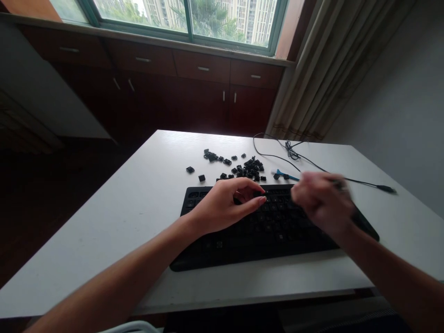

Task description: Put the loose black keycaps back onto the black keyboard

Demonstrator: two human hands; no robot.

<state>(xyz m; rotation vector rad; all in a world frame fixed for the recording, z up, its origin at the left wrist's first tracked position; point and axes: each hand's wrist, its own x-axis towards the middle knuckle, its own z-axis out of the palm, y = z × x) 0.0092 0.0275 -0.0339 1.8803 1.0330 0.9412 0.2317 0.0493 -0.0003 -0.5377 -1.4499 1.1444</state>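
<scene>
Fingertips (pixel 262 200) of the left hand (pixel 224 203) hover over or touch the upper middle of a black keyboard (pixel 243 243); which of the two cannot be told. Thumb and forefinger are bent towards each other with a slight gap between their tips, and whether they grasp a small part there cannot be made out. The right hand (pixel 321 199) is curled and blurred by motion above the keyboard's right part, so what it may hold cannot be told either.

The keyboard lies beneath both hands, its left end reaching out past the left wrist and its right corner showing beyond the right forearm. Just past its far edge, in front of the left hand, small black keycaps (pixel 252 169) lie in a loose heap, with others scattered to the left. A thin blue tool (pixel 288 174) lies near the right hand, with a couple of keycaps beside it. Farther off, a black cable (pixel 274 155) loops to a bundle, and a plug (pixel 386 189) rests to the right. All this is on a white table (pixel 121 222). Beyond stand dark red cabinets (pixel 152 99) under a window (pixel 222 21), with a curtain (pixel 319 64) at the right.
</scene>
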